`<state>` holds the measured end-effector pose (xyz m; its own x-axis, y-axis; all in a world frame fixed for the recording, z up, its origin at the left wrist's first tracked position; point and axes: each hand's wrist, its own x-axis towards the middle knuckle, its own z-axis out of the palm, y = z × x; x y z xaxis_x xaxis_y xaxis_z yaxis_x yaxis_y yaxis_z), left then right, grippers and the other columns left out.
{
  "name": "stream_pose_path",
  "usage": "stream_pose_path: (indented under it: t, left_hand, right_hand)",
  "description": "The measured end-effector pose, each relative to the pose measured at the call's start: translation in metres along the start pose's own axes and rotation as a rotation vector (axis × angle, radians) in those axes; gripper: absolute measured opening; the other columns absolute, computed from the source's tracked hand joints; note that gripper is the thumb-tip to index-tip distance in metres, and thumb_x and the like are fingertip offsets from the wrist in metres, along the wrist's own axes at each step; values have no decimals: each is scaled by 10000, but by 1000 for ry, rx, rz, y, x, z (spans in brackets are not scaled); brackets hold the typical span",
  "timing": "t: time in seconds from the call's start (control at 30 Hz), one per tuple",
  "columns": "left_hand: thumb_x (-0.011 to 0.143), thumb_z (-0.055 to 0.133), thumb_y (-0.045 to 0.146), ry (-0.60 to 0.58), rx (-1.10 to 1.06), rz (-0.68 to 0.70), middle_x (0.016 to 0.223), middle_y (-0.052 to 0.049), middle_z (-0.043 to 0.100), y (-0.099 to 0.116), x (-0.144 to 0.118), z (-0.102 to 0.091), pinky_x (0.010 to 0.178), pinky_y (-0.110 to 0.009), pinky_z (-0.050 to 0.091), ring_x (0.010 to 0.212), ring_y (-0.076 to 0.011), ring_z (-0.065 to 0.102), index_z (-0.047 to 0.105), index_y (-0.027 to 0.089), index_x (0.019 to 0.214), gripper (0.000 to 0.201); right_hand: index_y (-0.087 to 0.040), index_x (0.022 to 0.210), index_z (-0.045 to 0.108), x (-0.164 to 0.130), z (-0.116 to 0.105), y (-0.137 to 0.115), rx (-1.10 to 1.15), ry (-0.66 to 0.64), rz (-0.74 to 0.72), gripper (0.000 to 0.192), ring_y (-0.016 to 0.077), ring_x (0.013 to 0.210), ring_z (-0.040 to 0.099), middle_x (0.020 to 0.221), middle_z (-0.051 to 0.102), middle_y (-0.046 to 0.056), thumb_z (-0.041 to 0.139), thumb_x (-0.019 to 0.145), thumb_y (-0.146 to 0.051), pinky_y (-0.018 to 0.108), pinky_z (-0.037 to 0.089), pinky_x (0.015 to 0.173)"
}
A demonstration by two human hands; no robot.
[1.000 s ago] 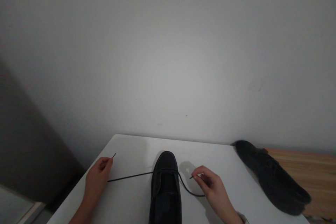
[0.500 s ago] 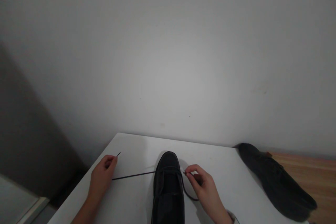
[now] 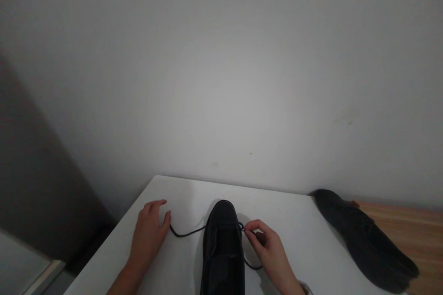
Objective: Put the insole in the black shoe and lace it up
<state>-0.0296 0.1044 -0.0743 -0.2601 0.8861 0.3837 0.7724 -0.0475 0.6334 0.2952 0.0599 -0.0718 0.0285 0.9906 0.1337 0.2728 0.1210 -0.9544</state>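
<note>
**Black shoe and lace, held at both ends**

Item 1. Black shoe (image 3: 222, 249): stands on the white tabletop (image 3: 297, 235), toe pointing away from the person, between the two hands.

Item 2. Black lace (image 3: 187, 232): runs across the front eyelets of the shoe. One part trails slack from the left grip to the shoe; the other loops on the tabletop under the right grip.

Item 3. Right hand (image 3: 272, 251): just beside the shoe's right edge. Grip narrow, thumb and forefinger pinched on the lace at an eyelet.

Item 4. Left hand (image 3: 148, 235): resting on the tabletop near the shoe's left side. Fingers loosely extended; the lace ends at the thumb, and whether it is pinched cannot be told.

Item 5. Second black shoe (image 3: 367, 242): lies on its side, well apart from the right grip, at the tabletop's edge against a wooden surface (image 3: 418, 230).
</note>
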Motion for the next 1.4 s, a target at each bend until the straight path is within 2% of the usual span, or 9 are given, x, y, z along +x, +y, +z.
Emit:
stream_pose_path:
  t: [0.07, 0.23, 0.3, 0.4, 0.57, 0.83, 1.03, 1.23, 1.4]
  left_hand:
    - [823, 516, 387, 17, -13, 82, 1188, -198, 608, 22, -10, 3, 1059, -606, 393, 1165, -395, 555, 662, 146, 1062, 369]
    - [935, 528, 286, -152, -191, 347, 1067, -88, 643, 97, -48, 3, 935, -418, 531, 1053, -256, 614, 679, 245, 909, 159]
    - [910, 569, 189, -221, -244, 475, 1058, -91, 643, 123, -60, 4, 929, -446, 522, 1055, -268, 604, 679, 236, 864, 128]
    - [826, 620, 62, -299, -187, 515, 1084, -104, 646, 144, -65, 11, 918, -498, 514, 1065, -300, 594, 714, 226, 844, 190]
    - [777, 630, 15, -321, -113, 481, 1061, -100, 670, 147, -62, 24, 889, -519, 517, 1054, -316, 602, 748, 235, 830, 255]
    - [749, 624, -13, -319, -105, 482, 1045, -89, 681, 148, -65, 28, 876, -510, 516, 1040, -310, 613, 736, 226, 811, 271]
    - [750, 608, -40, -321, -126, 472, 1027, -85, 685, 148, -66, 30, 872, -505, 509, 1026, -306, 615, 710, 211, 770, 271]
    - [769, 588, -29, -348, -134, 446, 1016, -74, 677, 150, -65, 30, 874, -498, 508, 1012, -290, 609, 676, 216, 773, 261]
    - [764, 594, -30, -328, -106, 458, 1023, -90, 679, 151, -63, 32, 880, -511, 514, 1025, -300, 612, 696, 215, 788, 267]
  right_hand:
    - [-191, 836, 690, -1, -1, 3, 13, 9, 8, 298, 198, 656, 606, 805, 704, 47, 664, 863, -487, 304, 449, 615]
    - [-194, 833, 678, -6, 2, 3, 59, 9, 9, 337, 209, 696, 620, 786, 693, 46, 666, 859, -529, 303, 466, 640]
    - [-196, 824, 681, -8, 3, 1, 75, 1, -6, 338, 220, 732, 633, 781, 687, 43, 673, 854, -532, 307, 479, 673]
    - [-198, 814, 688, -9, 4, -3, 91, -4, -34, 322, 226, 766, 633, 787, 676, 41, 682, 854, -517, 310, 480, 704]
    - [-205, 822, 691, -11, 9, -3, 114, 8, -56, 291, 210, 727, 602, 778, 661, 32, 678, 867, -492, 302, 459, 671]
    - [-218, 798, 728, -11, 11, -3, 143, -4, -92, 241, 232, 804, 622, 827, 658, 52, 692, 873, -445, 311, 475, 699]
    - [-238, 877, 763, -14, 7, -12, 188, -44, -148, 254, 189, 696, 599, 844, 653, 49, 637, 913, -456, 292, 471, 630]
    - [-215, 838, 758, -12, 14, -9, 234, 29, -28, 320, 185, 622, 602, 732, 662, 31, 731, 813, -532, 284, 482, 583]
    - [-206, 787, 743, -12, 15, -5, 212, 52, -22, 316, 208, 670, 618, 736, 691, 43, 748, 801, -522, 295, 482, 611]
